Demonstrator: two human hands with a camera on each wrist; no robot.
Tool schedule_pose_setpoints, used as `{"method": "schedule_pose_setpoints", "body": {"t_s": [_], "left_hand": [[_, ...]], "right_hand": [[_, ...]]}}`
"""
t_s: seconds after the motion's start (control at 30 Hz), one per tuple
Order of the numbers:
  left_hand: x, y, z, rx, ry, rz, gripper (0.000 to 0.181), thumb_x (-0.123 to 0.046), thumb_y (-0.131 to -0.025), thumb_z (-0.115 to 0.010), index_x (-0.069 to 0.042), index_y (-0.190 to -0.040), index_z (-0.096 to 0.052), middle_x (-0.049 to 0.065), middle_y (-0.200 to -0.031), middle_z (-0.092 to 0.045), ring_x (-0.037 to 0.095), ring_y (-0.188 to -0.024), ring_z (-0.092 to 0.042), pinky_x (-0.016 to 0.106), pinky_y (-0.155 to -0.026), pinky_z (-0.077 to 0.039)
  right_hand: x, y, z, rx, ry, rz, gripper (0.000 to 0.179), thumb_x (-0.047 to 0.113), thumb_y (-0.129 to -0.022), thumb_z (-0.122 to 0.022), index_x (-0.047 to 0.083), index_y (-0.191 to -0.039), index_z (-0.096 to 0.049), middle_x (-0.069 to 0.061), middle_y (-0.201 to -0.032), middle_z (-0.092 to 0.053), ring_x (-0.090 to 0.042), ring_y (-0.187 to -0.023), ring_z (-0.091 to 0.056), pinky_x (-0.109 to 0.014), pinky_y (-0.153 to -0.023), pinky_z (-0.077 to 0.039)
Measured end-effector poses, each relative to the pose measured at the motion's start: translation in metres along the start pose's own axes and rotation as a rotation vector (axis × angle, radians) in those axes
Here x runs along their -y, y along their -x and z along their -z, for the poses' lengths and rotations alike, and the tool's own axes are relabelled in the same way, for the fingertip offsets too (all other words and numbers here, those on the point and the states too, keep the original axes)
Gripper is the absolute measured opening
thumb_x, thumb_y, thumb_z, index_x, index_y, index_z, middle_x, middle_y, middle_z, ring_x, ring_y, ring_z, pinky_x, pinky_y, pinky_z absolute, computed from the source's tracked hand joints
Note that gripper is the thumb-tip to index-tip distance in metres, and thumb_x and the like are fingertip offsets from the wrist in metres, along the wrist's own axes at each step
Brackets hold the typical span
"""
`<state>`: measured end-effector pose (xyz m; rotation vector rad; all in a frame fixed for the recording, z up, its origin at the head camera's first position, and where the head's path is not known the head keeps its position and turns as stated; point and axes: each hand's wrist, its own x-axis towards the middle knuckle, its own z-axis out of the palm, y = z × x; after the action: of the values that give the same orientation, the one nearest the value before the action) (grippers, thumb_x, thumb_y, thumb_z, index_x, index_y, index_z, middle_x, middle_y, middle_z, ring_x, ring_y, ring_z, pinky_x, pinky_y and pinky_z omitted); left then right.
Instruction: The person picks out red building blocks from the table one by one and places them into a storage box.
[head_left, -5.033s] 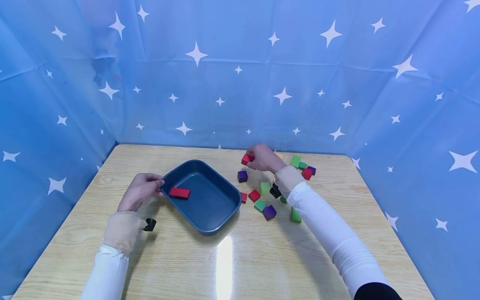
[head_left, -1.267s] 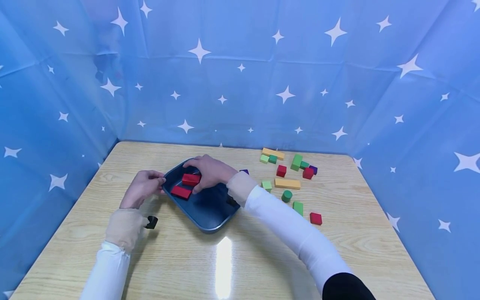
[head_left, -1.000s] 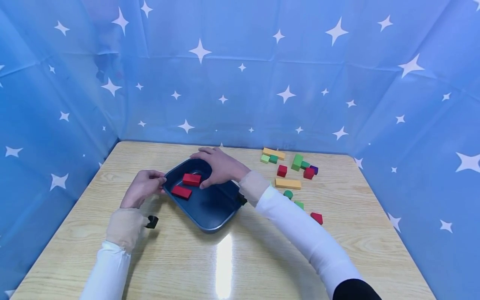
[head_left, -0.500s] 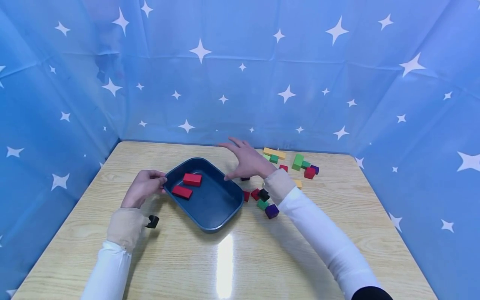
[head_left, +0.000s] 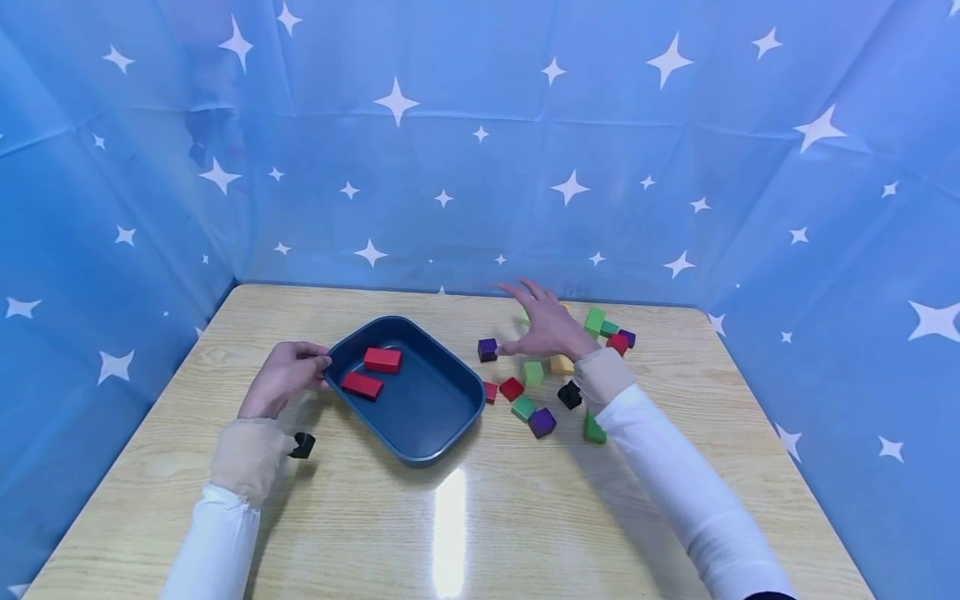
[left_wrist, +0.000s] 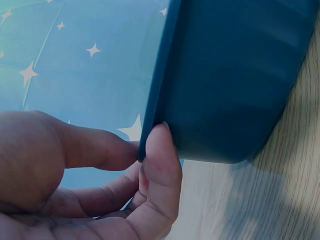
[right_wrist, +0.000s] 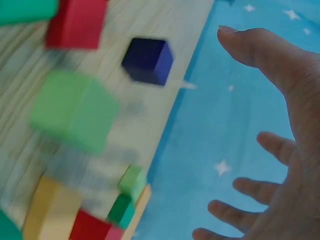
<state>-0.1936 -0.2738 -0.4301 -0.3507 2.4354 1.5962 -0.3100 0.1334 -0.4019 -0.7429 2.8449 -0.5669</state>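
The head camera is looking forward and down over the surface (head_left: 360,533); the left wrist camera is facing the tray (left_wrist: 235,85) at close range; the right wrist camera is viewing nearby blocks (right_wrist: 75,110) aslant. All are sharing the starred backdrop (head_left: 480,221).

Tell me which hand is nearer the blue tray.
Left. The left hand pinches the blue tray at its left corner; the right hand is beyond the tray's right side, above the loose blocks, holding nothing.
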Motion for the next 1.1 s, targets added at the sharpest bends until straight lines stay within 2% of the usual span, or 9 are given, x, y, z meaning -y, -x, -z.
{"method": "schedule_pose_setpoints", "body": {"t_s": [0.27, 0.37, 0.57, 0.7, 0.87, 1.1], "left_hand": [[0.000, 0.002, 0.001, -0.008, -0.011, 0.000, 0.039, -0.011, -0.107, -0.048, 0.011, -0.138, -0.052, 0.024, -0.123, -0.061, 0.008, -0.078, -0.067, 0.035, -0.085, -0.062], [0.000, 0.002, 0.002, -0.008, -0.010, -0.001, 0.039, -0.011, -0.106, -0.048, 0.012, -0.137, -0.052, 0.025, -0.122, -0.060, 0.008, -0.077, -0.067, 0.034, -0.084, -0.063], [-0.001, 0.001, 0.000, -0.009, -0.006, 0.007, 0.038, -0.011, -0.107, -0.048, 0.011, -0.137, -0.052, 0.024, -0.121, -0.060, 0.008, -0.075, -0.067, 0.034, -0.083, -0.063], [-0.001, 0.000, 0.000, -0.008, -0.010, 0.006, 0.039, -0.012, -0.107, -0.048, 0.011, -0.138, -0.051, 0.024, -0.122, -0.060, 0.008, -0.077, -0.067, 0.035, -0.085, -0.062], [-0.001, 0.001, 0.000, -0.012, -0.011, 0.003, 0.039, -0.012, -0.107, -0.048, 0.011, -0.138, -0.052, 0.025, -0.123, -0.060, 0.008, -0.077, -0.067, 0.035, -0.085, -0.062], [0.000, 0.001, 0.000, -0.009, -0.004, -0.003, 0.038, -0.011, -0.107, -0.048, 0.011, -0.138, -0.052, 0.024, -0.122, -0.060, 0.009, -0.077, -0.067, 0.034, -0.084, -0.063]], "right_hand": [[-0.032, 0.008, 0.001, -0.003, 0.013, -0.053, 0.108, 0.050, -0.078, -0.086, 0.026, -0.164, -0.025, -0.018, -0.171, -0.011, -0.052, -0.155, -0.011, -0.075, -0.118, -0.025], [-0.043, 0.010, 0.000, 0.004, 0.022, -0.082, 0.108, 0.050, -0.078, -0.086, 0.024, -0.163, -0.026, -0.017, -0.171, -0.012, -0.051, -0.155, -0.013, -0.074, -0.117, -0.028], [-0.059, 0.014, -0.004, 0.035, -0.002, -0.146, 0.102, 0.045, -0.084, -0.083, 0.010, -0.162, -0.028, -0.024, -0.168, -0.017, -0.050, -0.152, -0.021, -0.070, -0.115, -0.036], [-0.066, 0.017, -0.005, 0.033, -0.051, -0.189, 0.091, 0.037, -0.088, -0.081, 0.005, -0.159, -0.034, -0.024, -0.164, -0.030, -0.047, -0.147, -0.036, -0.065, -0.113, -0.041], [-0.072, 0.019, -0.007, 0.026, -0.063, -0.217, 0.074, 0.028, -0.092, -0.076, 0.001, -0.153, -0.043, -0.025, -0.153, -0.048, -0.043, -0.135, -0.052, -0.059, -0.107, -0.050], [-0.077, 0.017, -0.010, 0.012, -0.063, -0.218, 0.055, 0.015, -0.094, -0.072, -0.004, -0.142, -0.055, -0.026, -0.139, -0.061, -0.039, -0.123, -0.061, -0.051, -0.100, -0.056]]}}
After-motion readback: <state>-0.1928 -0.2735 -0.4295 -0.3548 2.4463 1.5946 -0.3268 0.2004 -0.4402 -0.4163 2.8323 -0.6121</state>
